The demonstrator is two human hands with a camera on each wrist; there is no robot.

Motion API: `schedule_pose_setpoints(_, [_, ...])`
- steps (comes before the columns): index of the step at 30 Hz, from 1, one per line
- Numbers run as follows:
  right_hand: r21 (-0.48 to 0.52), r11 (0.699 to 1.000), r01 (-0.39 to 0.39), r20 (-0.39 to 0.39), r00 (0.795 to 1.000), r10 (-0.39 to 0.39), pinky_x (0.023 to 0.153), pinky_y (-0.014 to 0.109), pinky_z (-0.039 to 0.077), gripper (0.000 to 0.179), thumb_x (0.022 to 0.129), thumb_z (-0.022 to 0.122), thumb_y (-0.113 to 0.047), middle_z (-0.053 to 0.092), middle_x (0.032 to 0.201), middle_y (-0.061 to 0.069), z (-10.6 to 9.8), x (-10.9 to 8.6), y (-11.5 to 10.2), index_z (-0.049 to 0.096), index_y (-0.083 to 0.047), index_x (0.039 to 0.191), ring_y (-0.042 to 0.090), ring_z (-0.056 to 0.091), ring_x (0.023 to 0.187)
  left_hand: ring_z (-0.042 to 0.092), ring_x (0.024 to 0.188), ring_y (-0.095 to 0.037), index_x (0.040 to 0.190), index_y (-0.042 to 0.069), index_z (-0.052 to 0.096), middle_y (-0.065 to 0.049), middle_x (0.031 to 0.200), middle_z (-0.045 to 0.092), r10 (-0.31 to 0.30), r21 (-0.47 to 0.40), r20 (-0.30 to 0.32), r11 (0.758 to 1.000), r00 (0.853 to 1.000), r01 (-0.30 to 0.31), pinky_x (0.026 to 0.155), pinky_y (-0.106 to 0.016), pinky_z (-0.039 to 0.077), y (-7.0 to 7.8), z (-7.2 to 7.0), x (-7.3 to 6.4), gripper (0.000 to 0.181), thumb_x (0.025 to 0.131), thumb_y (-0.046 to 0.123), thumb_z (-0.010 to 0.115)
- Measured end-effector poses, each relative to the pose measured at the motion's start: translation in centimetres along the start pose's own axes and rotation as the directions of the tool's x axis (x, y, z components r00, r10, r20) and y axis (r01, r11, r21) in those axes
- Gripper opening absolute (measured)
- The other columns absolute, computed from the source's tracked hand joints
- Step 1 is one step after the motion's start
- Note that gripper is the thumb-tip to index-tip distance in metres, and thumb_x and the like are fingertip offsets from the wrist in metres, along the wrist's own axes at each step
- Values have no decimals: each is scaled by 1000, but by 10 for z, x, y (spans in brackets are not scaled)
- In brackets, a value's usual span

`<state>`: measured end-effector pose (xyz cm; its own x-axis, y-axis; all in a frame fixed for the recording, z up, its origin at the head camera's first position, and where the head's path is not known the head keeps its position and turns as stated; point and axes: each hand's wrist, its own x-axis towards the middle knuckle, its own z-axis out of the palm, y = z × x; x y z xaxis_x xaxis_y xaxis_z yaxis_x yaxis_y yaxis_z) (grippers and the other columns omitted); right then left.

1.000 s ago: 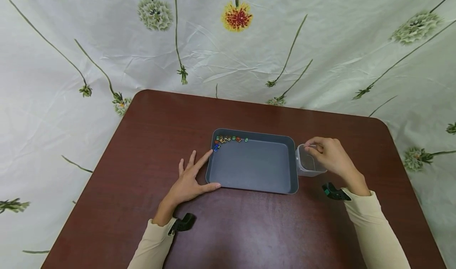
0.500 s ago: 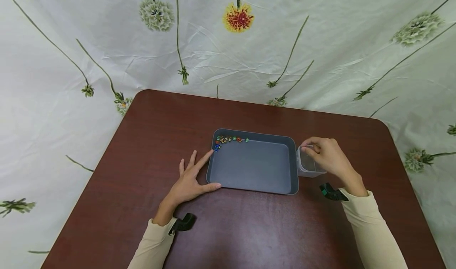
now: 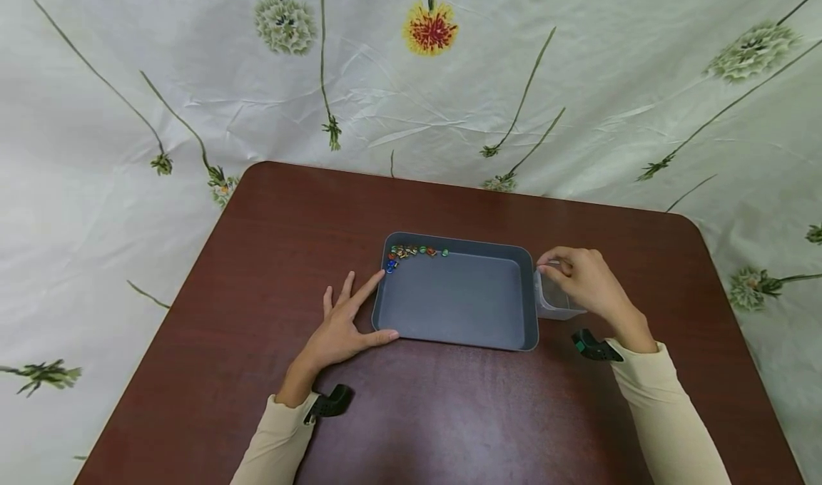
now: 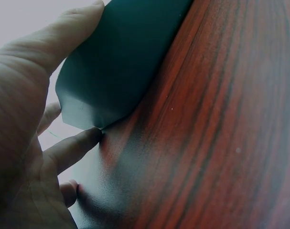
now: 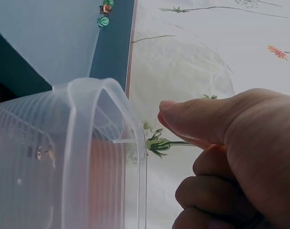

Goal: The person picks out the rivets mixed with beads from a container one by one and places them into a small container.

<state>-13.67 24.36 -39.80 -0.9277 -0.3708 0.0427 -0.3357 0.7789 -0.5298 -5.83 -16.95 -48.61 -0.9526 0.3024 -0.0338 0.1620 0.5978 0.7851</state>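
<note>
My left hand [image 3: 343,332] lies at the left side of the grey tray [image 3: 456,299], fingers spread. Its thumb and index finger touch the tray's edge. Along the tray's far left corner lie several small glass marbles [image 3: 422,249] and shiny gold pieces [image 3: 402,254]; a blue one [image 3: 391,264] lies nearest the left index finger. My right hand [image 3: 587,282] is over the clear plastic container [image 3: 559,314], thumb against bent index finger, other fingers curled. Anything between those fingertips is hidden. Through the container's wall a small brownish shiny thing [image 5: 42,152] shows.
The container stands against the tray's right side. Both are on a dark reddish-brown wooden table [image 3: 308,228] with rounded corners. A white flower-patterned cloth [image 3: 366,57] hangs behind and around it. A black camera sits on each wrist.
My right hand has shifted slightly left, its fingertips now nearer the container's left rim and the tray. The left hand, tray and small pieces have stayed in place.
</note>
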Motion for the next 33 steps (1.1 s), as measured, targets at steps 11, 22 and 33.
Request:
schedule_pose_setpoints(11, [-5, 1000, 21, -2, 1000, -21, 46, 24, 27, 12, 95, 70, -12, 27, 50, -9, 4, 2, -3, 75, -4, 102, 3, 21, 44, -6, 156, -33, 160, 37, 22, -7, 165, 27, -8, -8, -1, 1000, 1000, 8, 116, -64, -18, -1, 3, -3, 102, 79, 52, 82])
schedule_pose_setpoints(22, [4, 999, 39, 13, 999, -40, 48, 25, 30, 14, 95, 70, -12, 26, 50, -9, 6, 6, -8, 75, -1, 103, 6, 24, 45, -6, 157, -31, 159, 42, 20, -5, 165, 27, -19, 12, -9, 1000, 1000, 19, 116, -64, -17, -1, 4, -4, 101, 80, 54, 80])
schedule_pose_setpoints(33, [32, 998, 51, 44, 998, -52, 49, 25, 33, 14, 96, 69, -14, 26, 48, -9, 10, 13, -15, 75, -3, 104, 8, 40, 45, -6, 157, -31, 161, 36, 22, -3, 165, 28, -27, 13, 5, 1000, 1000, 27, 116, -64, -18, 3, 1, -2, 102, 80, 53, 81])
